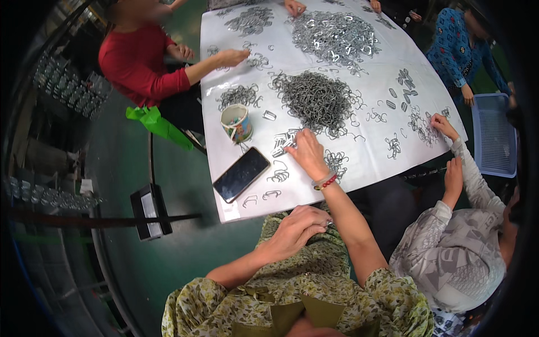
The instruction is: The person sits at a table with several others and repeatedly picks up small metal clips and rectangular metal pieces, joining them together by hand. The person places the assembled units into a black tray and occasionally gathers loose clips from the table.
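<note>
My right hand (309, 153) reaches over the white-covered table, thumb and fingers apart, beside a cluster of flat oblong metal links (282, 144). Whether it touches them is hard to see. Close to my lap, below the table edge, my left hand (296, 229) is closed, with a bit of shiny metal showing at its fingertips; most of what it holds is hidden. Beyond my right hand rises a big heap of dark grey bent metal hooks (317, 101). Smaller groups of loose hooks (279, 173) lie near my wrist and the front edge.
A black phone (242, 174) and a patterned paper cup (236, 122) stand left of my right hand. Co-workers sit around the white table cover (359, 160), one in a red top (137, 64). A brighter metal heap (335, 39) lies far back; a blue basket (494, 135) is at right.
</note>
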{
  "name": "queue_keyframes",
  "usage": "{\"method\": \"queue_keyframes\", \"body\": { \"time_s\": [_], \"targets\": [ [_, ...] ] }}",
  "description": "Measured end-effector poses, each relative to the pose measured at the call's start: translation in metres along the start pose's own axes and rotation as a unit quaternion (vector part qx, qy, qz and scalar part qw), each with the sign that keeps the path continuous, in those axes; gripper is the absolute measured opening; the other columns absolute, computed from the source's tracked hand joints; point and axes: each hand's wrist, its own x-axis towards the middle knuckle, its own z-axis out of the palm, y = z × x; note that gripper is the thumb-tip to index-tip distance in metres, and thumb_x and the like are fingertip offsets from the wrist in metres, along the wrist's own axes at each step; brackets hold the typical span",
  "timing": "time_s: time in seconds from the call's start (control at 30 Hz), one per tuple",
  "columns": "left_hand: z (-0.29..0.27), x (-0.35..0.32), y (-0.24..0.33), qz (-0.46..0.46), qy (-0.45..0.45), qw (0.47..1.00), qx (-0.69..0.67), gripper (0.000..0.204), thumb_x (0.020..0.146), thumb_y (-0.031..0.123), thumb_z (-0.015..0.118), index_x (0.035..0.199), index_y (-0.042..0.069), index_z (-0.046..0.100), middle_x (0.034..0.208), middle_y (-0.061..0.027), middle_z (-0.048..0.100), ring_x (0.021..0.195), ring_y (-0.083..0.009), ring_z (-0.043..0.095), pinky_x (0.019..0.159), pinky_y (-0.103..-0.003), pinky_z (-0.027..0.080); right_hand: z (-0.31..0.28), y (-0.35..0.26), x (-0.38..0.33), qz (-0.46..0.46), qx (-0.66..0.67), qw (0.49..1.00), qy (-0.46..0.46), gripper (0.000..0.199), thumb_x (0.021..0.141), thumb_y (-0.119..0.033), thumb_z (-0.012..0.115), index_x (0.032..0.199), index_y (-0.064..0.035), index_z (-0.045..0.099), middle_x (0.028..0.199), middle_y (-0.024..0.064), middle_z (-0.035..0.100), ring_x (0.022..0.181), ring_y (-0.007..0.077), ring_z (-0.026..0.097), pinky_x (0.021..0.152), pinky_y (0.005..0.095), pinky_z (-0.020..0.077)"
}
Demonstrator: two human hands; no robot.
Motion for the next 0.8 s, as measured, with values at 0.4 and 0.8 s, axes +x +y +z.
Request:
{"method": "queue_keyframes", "body": {
  "time_s": [0.4, 0.8],
  "targets": [
    [0.003, -0.014, 0.013, 0.023, 0.040, 0.998, 0.033, 0.012, 0.087, -0.003, 0.064, 0.095, 0.000, 0.057, 0.103, -0.0152, 0.068, 0.093, -0.0262, 0.064, 0.082, -0.036, 0.050, 0.029, 0.003, 0.004, 0.023, 0.038, 0.999, -0.012, 0.037, 0.072, -0.016, 0.081, 0.099, 0.0013, 0.063, 0.100, 0.0184, 0.064, 0.100, 0.0372, 0.061, 0.083, 0.0426, 0.0519],
    [0.017, -0.015, 0.008, -0.016, 0.031, 0.999, 0.026, 0.011, 0.087, 0.003, 0.068, 0.095, -0.002, 0.062, 0.098, -0.0135, 0.067, 0.094, -0.0267, 0.064, 0.083, -0.035, 0.050, -0.101, 0.021, -0.082, 0.150, 0.443, 0.884, -0.022, 0.018, 0.081, -0.013, 0.078, 0.087, 0.0022, 0.069, 0.069, -0.0025, 0.060, 0.060, 0.0030, 0.050, 0.052, 0.0209, 0.0393]
  ]
}}
